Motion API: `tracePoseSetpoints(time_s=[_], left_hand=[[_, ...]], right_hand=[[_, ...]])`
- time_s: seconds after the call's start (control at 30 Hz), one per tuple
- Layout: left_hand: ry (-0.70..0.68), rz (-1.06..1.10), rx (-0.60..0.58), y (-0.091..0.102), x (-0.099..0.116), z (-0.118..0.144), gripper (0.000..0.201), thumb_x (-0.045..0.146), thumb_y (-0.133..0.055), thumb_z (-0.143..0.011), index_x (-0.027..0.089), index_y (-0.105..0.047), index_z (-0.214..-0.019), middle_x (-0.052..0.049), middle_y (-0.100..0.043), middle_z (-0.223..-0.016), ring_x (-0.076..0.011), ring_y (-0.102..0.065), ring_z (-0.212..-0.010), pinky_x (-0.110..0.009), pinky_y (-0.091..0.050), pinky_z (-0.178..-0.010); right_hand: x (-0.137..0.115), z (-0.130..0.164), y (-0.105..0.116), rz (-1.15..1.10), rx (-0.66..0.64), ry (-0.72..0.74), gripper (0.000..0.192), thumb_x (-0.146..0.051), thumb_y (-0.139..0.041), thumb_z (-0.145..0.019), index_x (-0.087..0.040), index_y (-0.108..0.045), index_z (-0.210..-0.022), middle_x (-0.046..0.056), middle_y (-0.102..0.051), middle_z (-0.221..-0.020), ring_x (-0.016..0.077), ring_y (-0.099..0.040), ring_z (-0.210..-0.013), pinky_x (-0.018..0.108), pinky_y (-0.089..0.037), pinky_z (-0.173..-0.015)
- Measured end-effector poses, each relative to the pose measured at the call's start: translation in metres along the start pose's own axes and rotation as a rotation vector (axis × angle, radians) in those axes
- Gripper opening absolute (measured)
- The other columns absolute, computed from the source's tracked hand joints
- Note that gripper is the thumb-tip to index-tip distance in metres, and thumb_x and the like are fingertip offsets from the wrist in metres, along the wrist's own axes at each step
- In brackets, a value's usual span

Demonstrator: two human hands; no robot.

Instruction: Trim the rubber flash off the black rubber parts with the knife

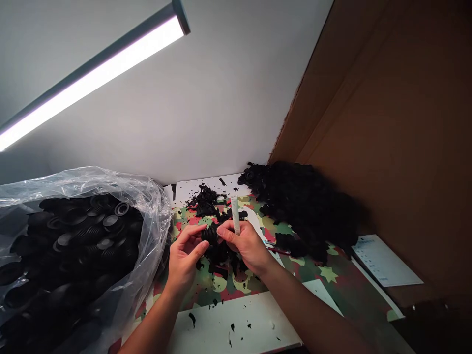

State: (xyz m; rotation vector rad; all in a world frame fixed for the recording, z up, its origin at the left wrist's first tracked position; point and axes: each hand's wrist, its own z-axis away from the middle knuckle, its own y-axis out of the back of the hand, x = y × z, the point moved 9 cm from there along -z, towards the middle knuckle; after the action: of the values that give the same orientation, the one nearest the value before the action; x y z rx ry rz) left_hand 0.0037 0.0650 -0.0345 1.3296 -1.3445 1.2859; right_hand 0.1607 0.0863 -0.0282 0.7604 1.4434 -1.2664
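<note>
Left hand (184,258) pinches a small black rubber part (210,233) over the camouflage-print mat (332,275). Right hand (248,246) touches the same part while gripping a white-handled tool (235,215), probably a trimming knife; its tip is hidden. Black scraps (206,199) lie behind the hands. Clear plastic bag (147,206) of black parts at left; dark heap (306,206) at right beside the cardboard wall (398,123).
</note>
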Motion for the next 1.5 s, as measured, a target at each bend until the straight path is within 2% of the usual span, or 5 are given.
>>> tracePoseSetpoints(time_s=[0.53,0.83,1.13,1.3,1.5], left_hand=[[-0.134,-0.179,-0.024,-0.006,0.029,-0.003,0.036,0.037,-0.091,-0.062,0.019,-0.078,-0.091,-0.004,-0.069,-0.084,-0.0186,-0.065,-0.077,-0.028,-0.055,-0.071],[-0.235,-0.181,-0.029,-0.002,0.045,-0.004,0.020,0.037,-0.089,-0.067,0.021,-0.080,-0.076,-0.004,-0.068,-0.072,-0.0168,-0.062,-0.068,-0.026,-0.052,-0.060],[-0.184,-0.256,-0.035,-0.001,0.044,-0.004,0.016,0.036,-0.085,-0.070,0.021,-0.080,-0.071,-0.003,-0.068,-0.065,-0.0157,-0.059,-0.058,-0.027,-0.049,-0.056],[-0.192,-0.264,-0.053,-0.001,0.043,-0.005,0.015,0.035,-0.085,-0.070,0.022,-0.080,-0.073,-0.004,-0.070,-0.067,-0.0169,-0.061,-0.063,-0.026,-0.050,-0.058],[-0.205,-0.262,-0.084,-0.004,0.043,-0.005,0.009,0.031,-0.085,-0.071,0.023,-0.081,-0.074,-0.003,-0.071,-0.069,-0.0161,-0.061,-0.063,-0.025,-0.050,-0.060]], right_hand=[[-0.011,0.007,-0.008,0.142,0.060,0.108,0.031,-0.047,-0.072,-0.075,-0.019,-0.066,-0.061,-0.001,-0.056,-0.059,0.0124,-0.044,-0.058,0.027,-0.037,-0.056],[0.008,0.007,-0.023,-0.132,-0.086,-0.090,0.042,-0.054,-0.080,-0.067,-0.017,-0.061,-0.061,-0.005,-0.048,-0.053,0.0039,-0.022,-0.044,0.023,-0.014,-0.043],[-0.035,0.016,0.014,0.171,0.145,0.384,0.069,-0.068,-0.029,-0.099,-0.022,-0.078,-0.081,0.007,-0.070,-0.084,0.0183,-0.063,-0.073,0.033,-0.052,-0.069],[-0.036,0.023,-0.001,0.315,-0.041,0.329,0.036,-0.055,-0.062,-0.092,-0.024,-0.073,-0.104,0.002,-0.072,-0.073,0.0186,-0.068,-0.069,0.033,-0.054,-0.071],[-0.059,0.036,-0.014,0.572,-0.116,0.586,0.012,-0.030,-0.066,-0.093,-0.023,-0.069,-0.083,0.007,-0.078,-0.102,0.0220,-0.070,-0.093,0.039,-0.054,-0.087]])
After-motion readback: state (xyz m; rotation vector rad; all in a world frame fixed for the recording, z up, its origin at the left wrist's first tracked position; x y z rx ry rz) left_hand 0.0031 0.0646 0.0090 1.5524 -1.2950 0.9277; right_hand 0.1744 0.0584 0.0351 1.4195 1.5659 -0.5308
